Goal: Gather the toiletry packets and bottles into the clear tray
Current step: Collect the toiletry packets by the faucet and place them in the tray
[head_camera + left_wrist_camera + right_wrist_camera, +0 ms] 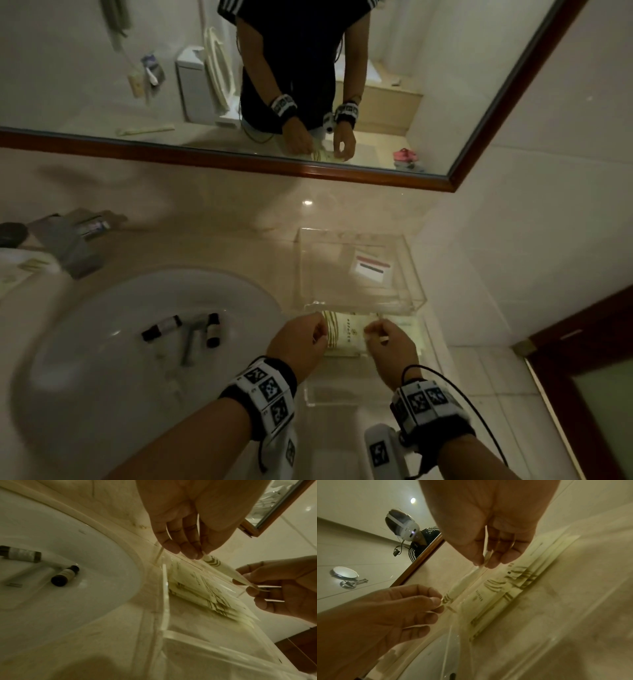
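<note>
A long cream toiletry packet (pixel 346 334) (pixel 223 569) (pixel 464 586) hangs level just above the near clear tray (pixel 308 394) (pixel 165 595). My left hand (pixel 320 337) (pixel 197 555) (pixel 440 603) pinches its left end. Its right end is pinched by my right hand (pixel 371 330) (pixel 243 582) (pixel 485 562). Several more cream packets (pixel 205 596) (pixel 505 588) lie stacked inside the tray below. Two small dark bottles (pixel 161 328) (pixel 212 330) (pixel 20 553) (pixel 65 576) lie in the white sink (pixel 85 342).
A second clear box (pixel 359 240) holding a striped card stands behind the tray, against the wall. A grey tap (pixel 191 335) rises in the sink between the bottles. A grey tissue box (pixel 72 246) and more cream packets (pixel 30 265) sit far left. The mirror frame (pixel 239 164) runs above.
</note>
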